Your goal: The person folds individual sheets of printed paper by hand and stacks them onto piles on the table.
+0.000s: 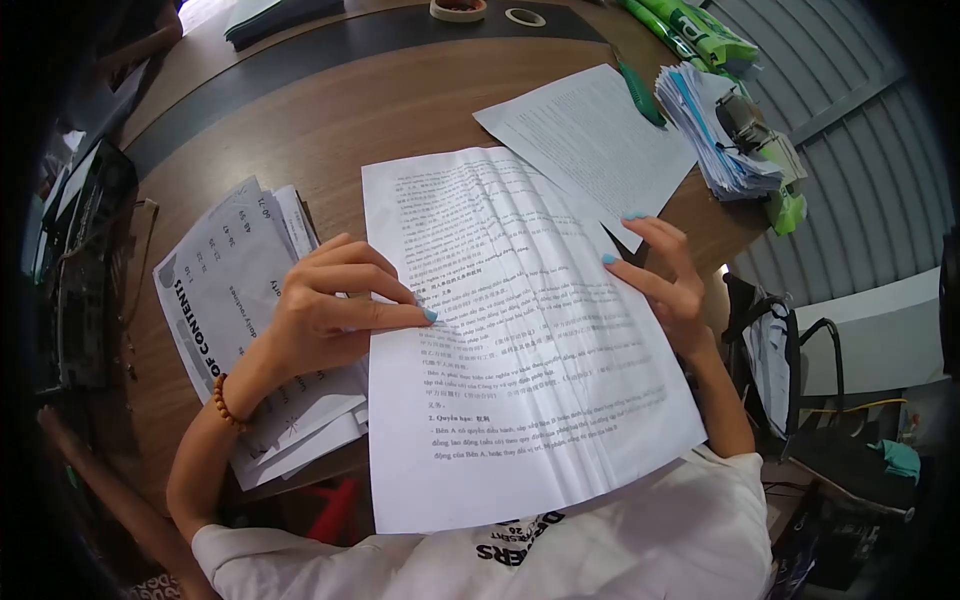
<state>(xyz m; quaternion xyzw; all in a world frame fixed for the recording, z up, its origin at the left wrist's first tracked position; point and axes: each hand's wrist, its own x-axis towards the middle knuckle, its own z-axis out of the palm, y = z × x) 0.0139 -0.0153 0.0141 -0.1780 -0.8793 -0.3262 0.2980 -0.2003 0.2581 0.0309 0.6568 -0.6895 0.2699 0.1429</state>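
Note:
A creased printed sheet spans the centre of the head view, its lower edge over the person's white shirt. My left hand, with a beaded bracelet at the wrist, pinches the sheet's left side between thumb and fingers. On the right edge of the same sheet lies my right hand, its thumb and index finger apart and their tips touching the paper. Beyond it, a second printed sheet rests flat on the wooden desk. A stack of papers headed "OF CONTENTS" lies left of my left hand.
A green cutter touches the far sheet. Clipped papers stand at the desk's right edge, near green packages. Tape rolls sit at the back. A black device is at the left, a bag at the right.

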